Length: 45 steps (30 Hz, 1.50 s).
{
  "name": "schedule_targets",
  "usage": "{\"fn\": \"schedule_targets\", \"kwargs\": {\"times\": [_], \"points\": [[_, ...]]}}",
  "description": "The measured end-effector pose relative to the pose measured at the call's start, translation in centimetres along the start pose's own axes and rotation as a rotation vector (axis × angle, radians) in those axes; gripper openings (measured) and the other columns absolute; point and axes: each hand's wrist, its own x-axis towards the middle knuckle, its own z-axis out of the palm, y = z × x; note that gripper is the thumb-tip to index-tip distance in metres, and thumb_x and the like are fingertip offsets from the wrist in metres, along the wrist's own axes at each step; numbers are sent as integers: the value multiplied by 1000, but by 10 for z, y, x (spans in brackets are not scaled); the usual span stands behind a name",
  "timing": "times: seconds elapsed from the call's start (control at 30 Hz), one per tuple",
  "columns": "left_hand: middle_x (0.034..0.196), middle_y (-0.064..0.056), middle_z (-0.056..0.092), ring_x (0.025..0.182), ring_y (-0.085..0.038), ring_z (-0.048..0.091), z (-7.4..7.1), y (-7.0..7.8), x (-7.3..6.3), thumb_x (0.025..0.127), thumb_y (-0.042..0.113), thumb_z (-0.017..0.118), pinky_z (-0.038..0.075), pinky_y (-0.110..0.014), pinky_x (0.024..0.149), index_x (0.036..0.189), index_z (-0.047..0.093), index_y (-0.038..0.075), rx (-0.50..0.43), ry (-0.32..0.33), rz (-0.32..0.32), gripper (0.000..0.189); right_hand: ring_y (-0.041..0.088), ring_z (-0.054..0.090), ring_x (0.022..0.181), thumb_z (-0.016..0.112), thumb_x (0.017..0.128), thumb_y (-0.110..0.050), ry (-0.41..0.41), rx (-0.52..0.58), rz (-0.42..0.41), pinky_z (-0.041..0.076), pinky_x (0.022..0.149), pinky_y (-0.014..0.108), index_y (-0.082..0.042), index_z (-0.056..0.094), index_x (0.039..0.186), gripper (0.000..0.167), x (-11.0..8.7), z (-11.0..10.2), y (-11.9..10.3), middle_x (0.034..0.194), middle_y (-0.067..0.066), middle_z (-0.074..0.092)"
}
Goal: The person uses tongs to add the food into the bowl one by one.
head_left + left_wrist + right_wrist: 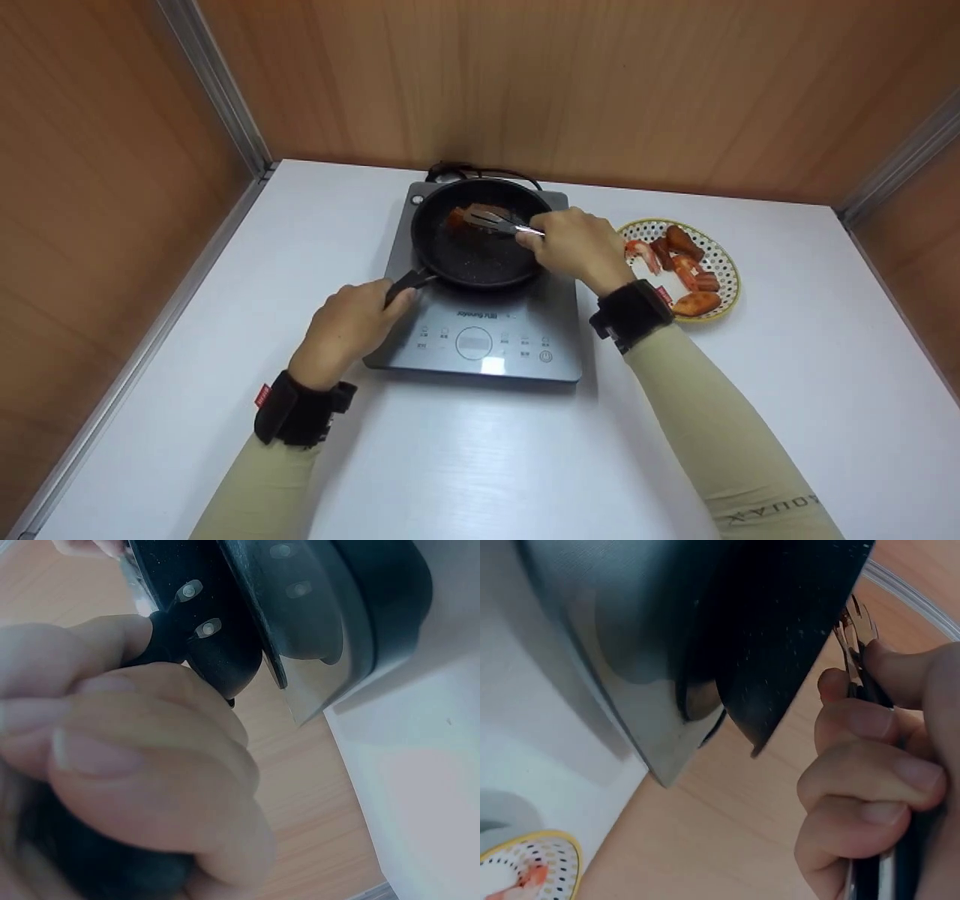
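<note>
Black pan (469,259), handle (407,283) clasped in left grip (349,322), tongs (508,226) held in right grip (579,246), food (456,219) partly hidden behind tongs

We see even light, glare on the cooktop (480,319) and soft shadows on the table (450,457); the left wrist view blurs the left hand (150,750).

Boxed in on three sides

Closed off behind by a warm brown back wall (525,90), streaked with upright grain; flanked by a matching left wall (112,187) and, partly in view, a right wall (915,240). Joined at the corners with silvery metal strips (221,82). Spread below with a smooth white surface (480,465), catching a pale sheen toward the front.
</note>
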Motion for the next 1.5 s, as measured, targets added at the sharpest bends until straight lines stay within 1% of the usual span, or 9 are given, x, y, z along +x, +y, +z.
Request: {"fn": "schedule_targets", "kwargs": {"times": [0.1, 0.17, 0.4, 0.5, 0.7, 0.83, 1.03, 1.23, 1.5], "points": [[71, -3, 46, 66, -23, 50, 0, 0, -1, 112, 43, 50, 33, -34, 57, 86, 55, 10, -2, 3, 3, 42, 38, 69, 110, 57, 105, -55, -1, -14, 7, 53, 89, 59, -21, 76, 123, 43, 6, 5, -5, 121, 15, 74], [71, -3, 46, 65, -22, 49, 0, 1, -1, 112, 43, 50, 33, -34, 57, 86, 55, 10, -5, 5, 5, 42, 39, 70, 109, 57, 105, -56, 1, -16, 5, 53, 88, 59, -22, 76, 125, 44, 8, 7, -8, 123, 15, 73], [70, -2, 46, 65, -22, 49, 0, 1, 0, 112, 43, 50, 34, -34, 57, 86, 56, 11, -11, 4, 10, 42, 37, 69, 113, 57, 105, -56, -16, -16, -12, 53, 90, 58, -21, 76, 126, 44, 13, 9, -15, 127, 14, 72], [71, -2, 46, 65, -22, 50, 0, 0, -1, 112, 43, 50, 34, -34, 56, 86, 55, 11, -11, 3, 10, 42, 38, 69, 113, 57, 106, -55, -3, -30, -18, 54, 91, 58, -19, 76, 127, 45, 14, 9, -16, 127, 15, 73], [71, -4, 47, 66, -23, 51, 0, -2, -1, 112, 42, 51, 34, -35, 55, 86, 54, 10, 3, 19, 25, 41, 41, 71, 106, 59, 105, -55, 50, -60, -24, 54, 87, 59, -16, 76, 122, 46, 14, 10, -16, 120, 18, 75], [71, -4, 47, 66, -23, 51, 0, -2, -1, 112, 42, 51, 34, -35, 56, 86, 54, 10, 2, 12, 18, 41, 42, 72, 99, 60, 104, -55, 76, -85, -26, 55, 84, 58, -14, 76, 120, 46, 11, 11, -17, 114, 18, 76], [71, -3, 47, 66, -23, 50, 0, -3, -1, 112, 42, 51, 33, -34, 56, 86, 54, 11, 0, 12, 18, 41, 42, 73, 94, 59, 104, -57, 72, -175, -37, 56, 79, 57, -9, 73, 119, 52, 10, 12, -22, 110, 19, 76], [71, -3, 48, 66, -23, 51, 0, -2, -1, 112, 42, 51, 34, -35, 56, 85, 54, 11, 6, 17, 16, 41, 44, 73, 90, 59, 104, -57, 79, -274, -85, 58, 74, 57, -7, 72, 117, 53, 10, 13, -30, 103, 20, 76], [71, -4, 49, 67, -24, 52, 0, 0, -1, 112, 42, 51, 34, -35, 57, 85, 55, 11, 9, 23, 15, 42, 44, 73, 87, 59, 106, -53, 104, -314, -126, 58, 72, 56, -5, 70, 115, 50, 9, 15, -30, 98, 20, 74]]}}
